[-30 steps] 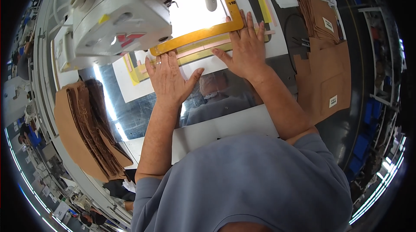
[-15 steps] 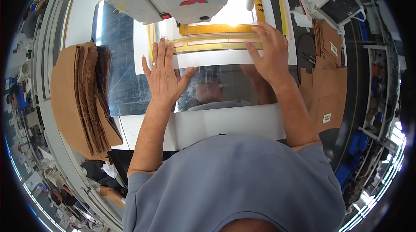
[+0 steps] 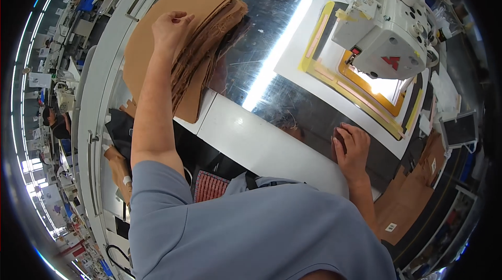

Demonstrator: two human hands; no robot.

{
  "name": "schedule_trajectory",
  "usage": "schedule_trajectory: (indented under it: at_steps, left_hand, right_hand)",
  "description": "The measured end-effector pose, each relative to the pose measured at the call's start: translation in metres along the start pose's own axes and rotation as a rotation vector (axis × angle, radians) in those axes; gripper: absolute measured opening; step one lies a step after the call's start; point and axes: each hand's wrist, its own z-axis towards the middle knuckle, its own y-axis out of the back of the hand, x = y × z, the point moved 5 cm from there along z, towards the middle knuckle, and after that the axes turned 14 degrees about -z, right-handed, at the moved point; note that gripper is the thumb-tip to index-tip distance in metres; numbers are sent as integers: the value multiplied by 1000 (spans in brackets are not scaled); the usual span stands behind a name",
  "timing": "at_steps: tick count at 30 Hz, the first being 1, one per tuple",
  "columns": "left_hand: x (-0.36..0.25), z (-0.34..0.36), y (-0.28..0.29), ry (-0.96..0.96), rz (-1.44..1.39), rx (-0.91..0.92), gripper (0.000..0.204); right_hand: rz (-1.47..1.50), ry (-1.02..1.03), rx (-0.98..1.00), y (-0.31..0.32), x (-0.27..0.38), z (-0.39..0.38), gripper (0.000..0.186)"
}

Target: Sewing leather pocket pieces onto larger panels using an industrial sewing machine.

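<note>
My left hand [image 3: 170, 30] is over the upper part of a stack of brown fabric or leather-like pieces [image 3: 151, 14] with frayed edges, at the left. Its fingers are curled into a pinch; what lies between them, if anything, is hidden. By the near edge of a shiny metal plate [image 3: 293, 89], my right hand [image 3: 354, 152] rests with loosely bent fingers, the thumb apart from them and nothing visible in the grasp. Beyond it lies a white sheet [image 3: 293, 65] bearing a yellow-taped frame [image 3: 340, 85]. An orange inner frame [image 3: 388, 103] sits under the sewing machine head [image 3: 384, 52].
Brown pieces with white labels [image 3: 400, 207] hang or lie at the right. A small dark screen [image 3: 460, 129] stands beyond them. A white table edge [image 3: 235, 126] runs along my front, and a metal rail [image 3: 102, 97] borders the left. Other workstations with people fill the far left.
My left hand has left the white sheet for the brown stack at the left. My right hand has drawn back from the frame to the metal plate. The view has turned leftward.
</note>
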Motion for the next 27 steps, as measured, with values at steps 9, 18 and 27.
schedule_trajectory:
  at_steps: [9,18,27]
  left_hand:
    - [6,34,-33,38,221,258,17]
    - [66,15,6,445,-905,-19,14]
    - [-175,-237,-72,422,-1555,1061,11]
  right_hand:
    - [-21,-21,20,7,3,-22,27]
    - [139,-145,0,14,9,-47,23]
    - [1725,-737,290,-41,0,-44,77]
